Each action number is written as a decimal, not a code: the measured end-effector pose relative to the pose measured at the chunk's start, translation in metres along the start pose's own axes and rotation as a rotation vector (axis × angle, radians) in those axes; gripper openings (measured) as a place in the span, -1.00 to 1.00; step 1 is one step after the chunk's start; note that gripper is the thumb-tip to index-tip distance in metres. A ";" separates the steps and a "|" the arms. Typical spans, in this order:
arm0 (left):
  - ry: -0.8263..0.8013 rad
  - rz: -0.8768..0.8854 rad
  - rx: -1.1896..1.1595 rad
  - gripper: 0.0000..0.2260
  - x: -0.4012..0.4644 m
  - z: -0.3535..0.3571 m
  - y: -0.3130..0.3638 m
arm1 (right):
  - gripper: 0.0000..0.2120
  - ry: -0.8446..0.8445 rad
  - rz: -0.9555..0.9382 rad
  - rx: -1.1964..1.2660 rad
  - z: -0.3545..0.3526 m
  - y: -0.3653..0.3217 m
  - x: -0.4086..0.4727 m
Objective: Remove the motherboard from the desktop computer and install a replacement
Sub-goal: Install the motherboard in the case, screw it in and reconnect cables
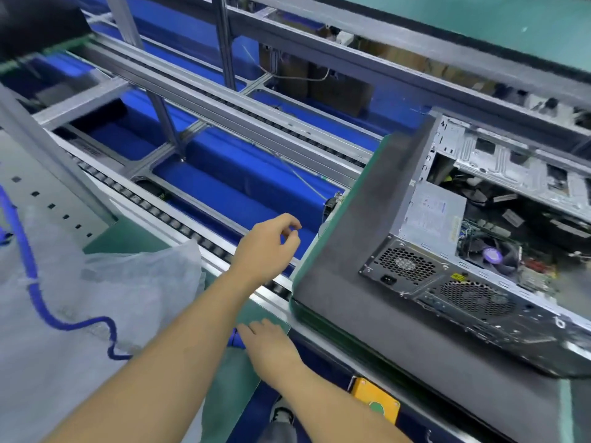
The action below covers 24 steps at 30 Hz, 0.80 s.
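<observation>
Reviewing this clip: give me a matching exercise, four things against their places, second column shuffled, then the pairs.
Things
1. open grey metal desktop computer case
2. coiled blue cable
3. yellow box with a green button
4. left hand

Places
A. front edge of the line, bottom centre
B. above the roller track, fingers curled with the tips close together
C. on the dark mat at right
D. across the translucent plastic sheet at left

Pairs: 1-C, 2-D, 3-A, 4-B
</observation>
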<state>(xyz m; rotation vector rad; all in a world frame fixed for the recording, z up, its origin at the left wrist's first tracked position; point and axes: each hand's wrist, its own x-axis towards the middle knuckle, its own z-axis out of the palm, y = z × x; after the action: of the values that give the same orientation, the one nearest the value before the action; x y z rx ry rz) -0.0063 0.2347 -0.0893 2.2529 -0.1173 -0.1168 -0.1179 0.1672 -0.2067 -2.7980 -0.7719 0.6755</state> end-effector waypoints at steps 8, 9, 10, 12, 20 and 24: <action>0.056 0.081 -0.077 -0.85 0.020 0.021 0.045 | -0.84 0.068 -0.096 0.101 -0.079 0.008 -0.027; 0.070 0.107 -0.097 -0.85 0.026 0.025 0.057 | -0.87 0.115 -0.137 0.127 -0.100 0.015 -0.039; 0.086 0.140 -0.112 -0.85 0.033 0.028 0.071 | -0.87 0.196 -0.183 0.133 -0.122 0.025 -0.053; 0.104 0.228 -0.133 -0.84 0.048 0.036 0.101 | -0.80 0.510 -0.225 0.057 -0.167 0.061 -0.086; -0.134 0.633 0.308 -0.78 0.091 0.121 0.215 | -0.56 0.474 0.667 0.109 -0.245 0.316 -0.192; -0.256 0.671 0.620 -0.68 0.108 0.161 0.228 | 0.11 0.084 0.601 0.090 -0.205 0.361 -0.190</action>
<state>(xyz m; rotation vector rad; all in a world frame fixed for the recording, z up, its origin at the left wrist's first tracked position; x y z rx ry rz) 0.0707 -0.0458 -0.0194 2.6551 -1.1674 -0.0019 -0.0066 -0.2468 -0.0495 -2.9452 0.1325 0.6413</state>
